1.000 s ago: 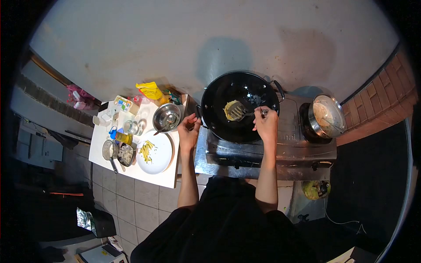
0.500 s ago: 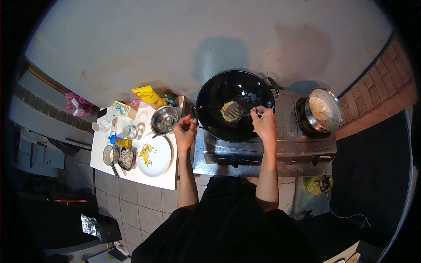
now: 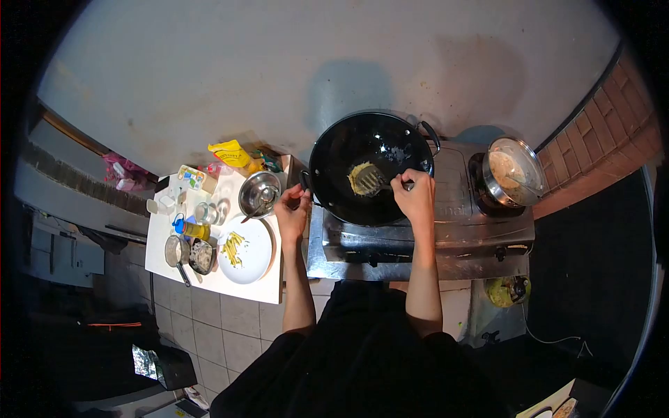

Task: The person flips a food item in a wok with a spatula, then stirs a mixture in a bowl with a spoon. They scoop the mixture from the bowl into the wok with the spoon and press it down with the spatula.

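A black wok [image 3: 341, 143] stands on the stove, with a small yellowish patty [image 3: 352, 182] in its middle. My right hand [image 3: 416, 198] is closed around the handle of a slotted turner [image 3: 368, 180]. The turner's head lies over the patty and hides part of it. At the wok's left side, my left hand [image 3: 292, 213] has its fingers closed at the black side handle [image 3: 304, 179]; the fingertips partly cover the grip.
To the right, a steel pan [image 3: 519, 171] of pale batter-like food sits on the stove [image 3: 453, 233]. The left table [image 3: 272, 294] bears a white plate [image 3: 258, 261] of yellow strips, a steel bowl [image 3: 252, 189], an oil bottle [image 3: 197, 230] and a yellow bag [image 3: 233, 153].
The turner and my right hand have shifted very slightly left over the patty. My left hand stays at the wok's handle. The whole view has moved a little.
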A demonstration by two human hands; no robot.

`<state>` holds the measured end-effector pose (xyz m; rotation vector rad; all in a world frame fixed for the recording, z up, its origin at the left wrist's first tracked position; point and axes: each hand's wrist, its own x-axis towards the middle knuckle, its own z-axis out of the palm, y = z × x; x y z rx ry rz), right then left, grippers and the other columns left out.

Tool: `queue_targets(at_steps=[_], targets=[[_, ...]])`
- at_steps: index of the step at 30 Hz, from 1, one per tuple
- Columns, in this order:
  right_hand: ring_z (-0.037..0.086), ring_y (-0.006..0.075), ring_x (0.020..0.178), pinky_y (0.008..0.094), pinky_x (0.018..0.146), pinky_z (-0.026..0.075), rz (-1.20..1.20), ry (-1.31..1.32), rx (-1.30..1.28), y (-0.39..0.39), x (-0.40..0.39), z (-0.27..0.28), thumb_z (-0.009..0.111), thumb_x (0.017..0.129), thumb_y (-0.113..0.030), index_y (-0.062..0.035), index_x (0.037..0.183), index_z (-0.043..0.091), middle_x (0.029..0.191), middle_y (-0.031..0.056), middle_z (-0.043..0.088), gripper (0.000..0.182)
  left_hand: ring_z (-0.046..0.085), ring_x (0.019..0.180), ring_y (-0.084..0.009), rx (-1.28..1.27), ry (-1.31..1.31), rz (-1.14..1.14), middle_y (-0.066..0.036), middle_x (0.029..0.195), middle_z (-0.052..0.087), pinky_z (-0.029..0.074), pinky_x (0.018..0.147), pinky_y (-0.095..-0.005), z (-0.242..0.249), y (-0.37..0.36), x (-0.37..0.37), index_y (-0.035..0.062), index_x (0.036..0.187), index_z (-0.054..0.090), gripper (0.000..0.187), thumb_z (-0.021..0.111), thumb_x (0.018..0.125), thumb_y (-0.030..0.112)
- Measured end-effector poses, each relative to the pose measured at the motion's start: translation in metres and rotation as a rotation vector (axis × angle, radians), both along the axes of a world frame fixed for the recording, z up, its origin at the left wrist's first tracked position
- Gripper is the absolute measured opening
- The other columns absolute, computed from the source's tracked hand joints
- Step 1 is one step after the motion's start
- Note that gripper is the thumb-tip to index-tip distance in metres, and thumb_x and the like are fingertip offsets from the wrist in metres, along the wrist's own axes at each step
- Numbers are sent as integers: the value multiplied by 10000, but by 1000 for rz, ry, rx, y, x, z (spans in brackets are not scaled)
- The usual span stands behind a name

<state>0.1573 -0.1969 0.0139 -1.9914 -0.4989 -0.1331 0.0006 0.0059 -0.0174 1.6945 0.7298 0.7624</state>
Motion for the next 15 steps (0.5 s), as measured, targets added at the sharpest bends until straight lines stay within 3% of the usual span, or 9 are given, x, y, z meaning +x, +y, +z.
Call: queue_targets(at_steps=[9,12,14,15], targets=[[583,391,624,422,564,443,25,35,-58,7,1,-9,649,687,-108,3,612,499,620,195,570,202,578,751,-100,8,-5,12,-55,853,605,475,697,-232,-13,7,0,-64,1053,586,277,661,833,87],[589,382,625,413,565,446,14,55,-25,6,3,-12,661,681,-95,7,608,482,609,189,566,219,578,826,-121,-35,27,19,-70,881,625,450,780,-254,-7,3,0,-53,1086,592,279,644,852,89],[509,104,516,269,505,431,28,37,36,6,5,-19,638,725,-13,28,605,463,524,109,496,216,577,827,-124,21,83,34,-70,866,627,446,790,-261,7,-5,0,-47,1083,600,286,651,848,107],[509,104,516,269,505,431,30,40,33,6,5,-18,638,725,-13,28,605,463,524,109,496,216,577,827,-124,19,86,35,-70,866,627,446,790,-261,4,-4,0,-47,1083,600,286,651,848,107]])
